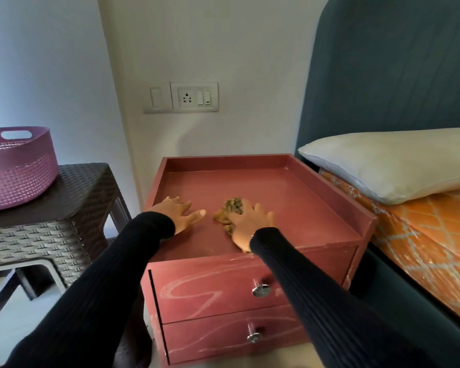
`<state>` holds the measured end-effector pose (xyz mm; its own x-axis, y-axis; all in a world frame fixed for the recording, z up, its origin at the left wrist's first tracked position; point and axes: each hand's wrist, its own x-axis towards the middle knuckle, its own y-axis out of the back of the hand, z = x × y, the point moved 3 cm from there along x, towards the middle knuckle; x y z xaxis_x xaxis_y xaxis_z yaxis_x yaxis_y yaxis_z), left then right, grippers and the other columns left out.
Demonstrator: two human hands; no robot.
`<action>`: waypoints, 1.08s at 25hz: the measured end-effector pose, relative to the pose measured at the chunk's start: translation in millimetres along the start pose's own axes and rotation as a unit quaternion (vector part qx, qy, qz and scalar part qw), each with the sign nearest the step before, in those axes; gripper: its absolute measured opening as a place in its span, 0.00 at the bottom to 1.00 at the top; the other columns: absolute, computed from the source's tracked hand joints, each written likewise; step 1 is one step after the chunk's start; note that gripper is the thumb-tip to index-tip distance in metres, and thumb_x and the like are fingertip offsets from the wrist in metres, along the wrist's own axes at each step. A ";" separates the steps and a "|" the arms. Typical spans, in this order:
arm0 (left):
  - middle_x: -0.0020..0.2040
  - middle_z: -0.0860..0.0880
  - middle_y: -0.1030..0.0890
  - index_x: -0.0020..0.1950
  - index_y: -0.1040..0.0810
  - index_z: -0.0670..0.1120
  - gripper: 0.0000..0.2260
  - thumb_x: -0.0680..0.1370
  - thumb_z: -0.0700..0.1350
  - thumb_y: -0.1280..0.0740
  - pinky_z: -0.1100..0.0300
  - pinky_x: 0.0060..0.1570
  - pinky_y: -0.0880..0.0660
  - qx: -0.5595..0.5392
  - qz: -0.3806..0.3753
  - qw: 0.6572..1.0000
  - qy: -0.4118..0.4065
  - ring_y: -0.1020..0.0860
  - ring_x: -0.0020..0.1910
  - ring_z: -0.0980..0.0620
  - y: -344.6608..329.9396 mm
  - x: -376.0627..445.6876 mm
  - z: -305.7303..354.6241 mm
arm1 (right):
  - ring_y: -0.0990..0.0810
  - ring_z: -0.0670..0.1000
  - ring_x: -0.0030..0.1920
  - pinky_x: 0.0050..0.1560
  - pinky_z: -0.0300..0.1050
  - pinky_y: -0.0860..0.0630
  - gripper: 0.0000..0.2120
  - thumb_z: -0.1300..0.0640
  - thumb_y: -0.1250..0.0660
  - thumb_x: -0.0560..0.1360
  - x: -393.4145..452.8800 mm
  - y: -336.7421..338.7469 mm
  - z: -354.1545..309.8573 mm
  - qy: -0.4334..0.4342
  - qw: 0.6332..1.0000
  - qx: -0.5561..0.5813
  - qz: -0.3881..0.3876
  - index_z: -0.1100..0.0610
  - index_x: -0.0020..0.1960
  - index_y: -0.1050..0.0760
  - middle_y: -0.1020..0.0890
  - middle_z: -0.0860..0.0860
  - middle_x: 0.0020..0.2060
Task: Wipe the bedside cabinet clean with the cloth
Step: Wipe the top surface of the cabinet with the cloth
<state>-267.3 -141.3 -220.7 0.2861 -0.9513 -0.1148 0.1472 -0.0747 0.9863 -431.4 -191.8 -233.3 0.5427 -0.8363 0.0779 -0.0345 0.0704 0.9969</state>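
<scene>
We see a reddish-pink bedside cabinet [290, 197] with a smooth, faintly glossy top, boxed in by a low raised rim along its back and both side edges. Its two drawer fronts are streaked with pale, chalky smears, and each carries a round chrome knob [260, 290]. The cloth [230, 211] is a crumpled wad, mottled olive and mustard yellow, lying on the top near the front edge, roughly midway across. Our right hand [247, 225] lies flat over the cloth with fingers spread, palm pressing it onto the surface. Our left hand [179, 212] rests open, fingers splayed, at the front left corner, just beside the cloth but not touching it. Both arms wear black ribbed sleeves. Left of the cabinet stands a dark woven-pattern plastic stool [64, 208] holding a purple basket [16, 168] with a knit-like texture. To the right, a pale pillow [396, 160] lies on an orange patterned mattress [422, 235] against a teal padded headboard [396, 75].
</scene>
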 end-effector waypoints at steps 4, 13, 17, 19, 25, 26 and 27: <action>0.77 0.45 0.47 0.75 0.44 0.50 0.34 0.74 0.67 0.53 0.47 0.75 0.52 0.002 -0.002 1.000 0.005 0.51 0.76 0.46 -2.4 2.1 -2.8 | 0.37 0.60 0.65 0.62 0.58 0.37 0.18 0.50 0.46 0.79 -8.4 0.7 91.2 -0.110 0.993 -0.038 -0.020 0.45 0.69 0.36 0.41 0.55 0.70; 0.71 0.42 0.32 0.68 0.30 0.45 0.33 0.74 0.67 0.47 0.50 0.72 0.44 -0.328 0.120 0.937 0.011 0.36 0.71 0.44 12.8 4.3 -6.0 | 0.39 0.61 0.67 0.65 0.57 0.35 0.26 0.45 0.47 0.80 -32.2 -1.1 140.2 -0.300 0.953 -0.034 -0.004 0.56 0.73 0.43 0.43 0.59 0.72; 0.71 0.42 0.33 0.68 0.29 0.45 0.30 0.76 0.64 0.50 0.49 0.71 0.44 -0.300 0.112 0.947 0.017 0.36 0.71 0.44 12.4 3.3 -9.2 | 0.38 0.61 0.65 0.60 0.57 0.34 0.23 0.46 0.48 0.79 -15.9 -8.9 78.9 -0.230 0.971 -0.071 -0.001 0.52 0.73 0.41 0.44 0.61 0.72; 0.71 0.41 0.33 0.68 0.30 0.45 0.28 0.78 0.61 0.51 0.49 0.69 0.42 -0.280 0.119 0.953 -0.005 0.35 0.70 0.43 14.5 0.8 -6.9 | 0.38 0.61 0.65 0.58 0.56 0.34 0.23 0.46 0.47 0.79 -6.0 -8.7 29.5 -0.175 0.983 -0.062 0.006 0.51 0.72 0.39 0.44 0.61 0.71; 0.60 0.41 0.23 0.62 0.26 0.43 0.23 0.79 0.57 0.48 0.57 0.51 0.33 -0.184 0.105 0.977 -0.026 0.26 0.51 0.48 16.2 -14.2 3.2 | 0.39 0.61 0.67 0.64 0.56 0.37 0.30 0.46 0.44 0.77 -10.1 -4.4 -116.7 0.014 0.999 0.011 0.027 0.60 0.74 0.46 0.42 0.62 0.71; 0.59 0.43 0.22 0.62 0.26 0.44 0.23 0.79 0.58 0.49 0.59 0.49 0.32 -0.132 0.079 0.988 -0.020 0.26 0.49 0.49 13.8 -16.3 5.8 | 0.38 0.61 0.67 0.64 0.55 0.37 0.29 0.45 0.46 0.78 -16.3 -4.4 -125.9 0.051 0.998 0.003 0.029 0.60 0.73 0.43 0.40 0.63 0.71; 0.57 0.43 0.21 0.62 0.25 0.45 0.23 0.79 0.58 0.49 0.59 0.47 0.32 -0.086 0.067 0.994 -0.013 0.25 0.47 0.49 11.4 -18.3 8.9 | 0.37 0.61 0.66 0.63 0.54 0.37 0.27 0.45 0.47 0.79 -20.3 -6.0 -126.4 0.082 0.996 0.000 0.038 0.60 0.72 0.39 0.37 0.63 0.69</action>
<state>-279.3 -127.4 -206.3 0.2894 -0.9570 0.0222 0.2694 0.1037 0.9574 -336.1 -106.5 -242.1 0.6683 -0.7285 0.1504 -0.0801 0.1305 0.9882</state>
